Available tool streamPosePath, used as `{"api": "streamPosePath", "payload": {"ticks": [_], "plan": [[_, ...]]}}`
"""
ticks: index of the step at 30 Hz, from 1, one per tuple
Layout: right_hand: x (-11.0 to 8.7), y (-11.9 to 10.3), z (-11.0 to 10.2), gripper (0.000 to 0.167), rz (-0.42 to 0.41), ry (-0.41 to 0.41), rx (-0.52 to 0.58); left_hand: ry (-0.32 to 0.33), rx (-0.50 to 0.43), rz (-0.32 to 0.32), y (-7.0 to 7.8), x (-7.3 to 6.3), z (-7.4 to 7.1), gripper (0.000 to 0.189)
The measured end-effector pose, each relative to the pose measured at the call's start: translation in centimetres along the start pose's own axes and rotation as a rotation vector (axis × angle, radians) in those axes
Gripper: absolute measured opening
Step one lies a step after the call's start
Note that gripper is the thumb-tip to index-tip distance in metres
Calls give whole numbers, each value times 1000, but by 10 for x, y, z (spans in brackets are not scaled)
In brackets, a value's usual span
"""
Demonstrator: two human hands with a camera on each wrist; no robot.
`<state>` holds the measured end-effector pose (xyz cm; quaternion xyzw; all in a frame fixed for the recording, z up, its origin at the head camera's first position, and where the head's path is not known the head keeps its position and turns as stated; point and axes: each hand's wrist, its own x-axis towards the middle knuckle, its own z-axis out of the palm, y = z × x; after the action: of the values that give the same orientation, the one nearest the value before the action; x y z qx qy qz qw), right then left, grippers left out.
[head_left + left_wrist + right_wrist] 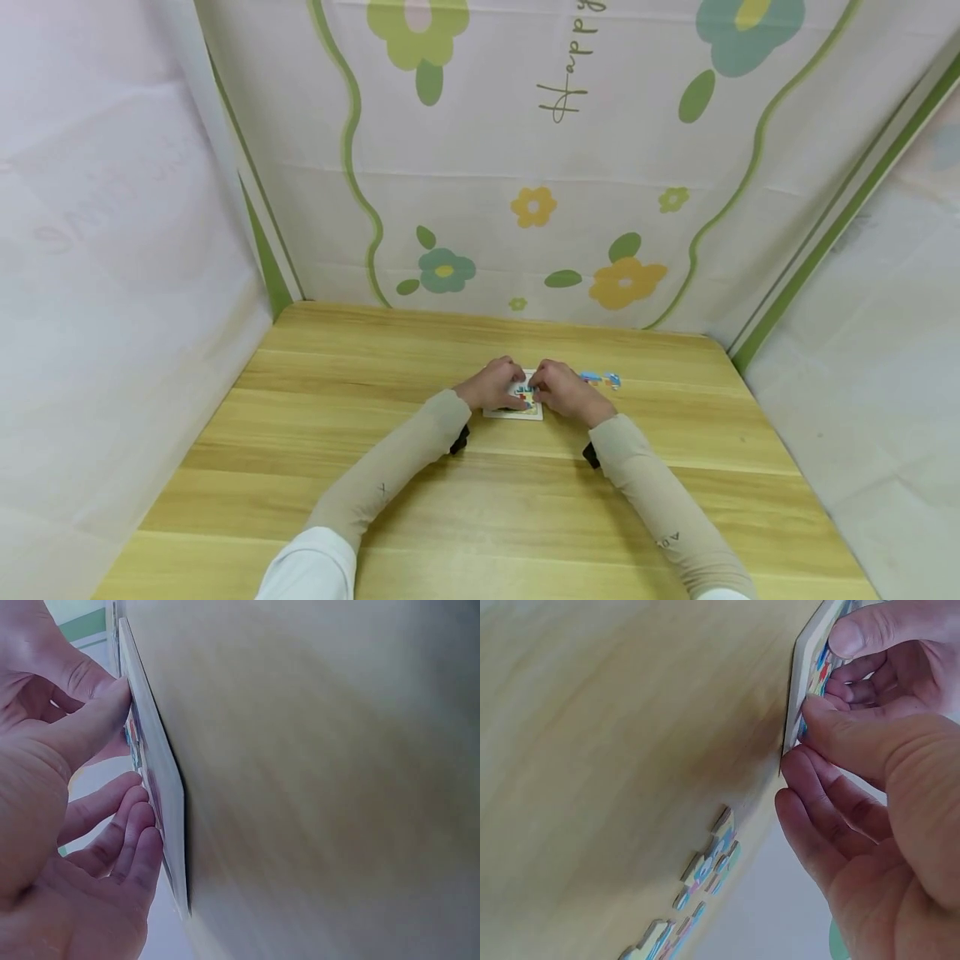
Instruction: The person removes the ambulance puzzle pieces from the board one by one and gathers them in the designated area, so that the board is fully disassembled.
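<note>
A small jigsaw board [517, 416] with a pale rim and colourful pieces lies flat on the table between both hands. My left hand [492, 384] rests over its left side, the thumb and loosely bent fingers [124, 817] touching the board's face in the left wrist view. From the right, my right hand [566, 390] reaches the board's edge. Its thumb and forefinger pinch a small blue-edged puzzle piece [803, 727] at the board's surface, mostly covered by the fingers. The two hands' fingertips are close together, and they hide much of the picture.
Loose puzzle pieces [712, 851] lie on the wooden table [480, 517] just right of the right hand, in two small clusters. A flowered cloth [480, 167] hangs behind the table's far edge, and pale cloth walls stand at both sides.
</note>
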<state>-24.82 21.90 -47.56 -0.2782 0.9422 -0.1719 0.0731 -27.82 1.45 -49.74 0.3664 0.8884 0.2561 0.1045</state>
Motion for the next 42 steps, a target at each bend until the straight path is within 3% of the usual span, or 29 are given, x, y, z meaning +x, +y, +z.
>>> {"api": "streamPosePath", "payload": {"ticks": [7,17,29,42], "plan": [[3,4,1,12,39,28,66,-3,-35,-33,-1,-1,2,46],[3,10,0,11,114,37,193,-14,-6,-36,3,-1,1,48],[8,20,5,13,165,57,236,-10,-16,-62,3,0,0,52],[-11,33,-4,12,160,90,283,-21,2,-62,6,-1,-1,53]]}}
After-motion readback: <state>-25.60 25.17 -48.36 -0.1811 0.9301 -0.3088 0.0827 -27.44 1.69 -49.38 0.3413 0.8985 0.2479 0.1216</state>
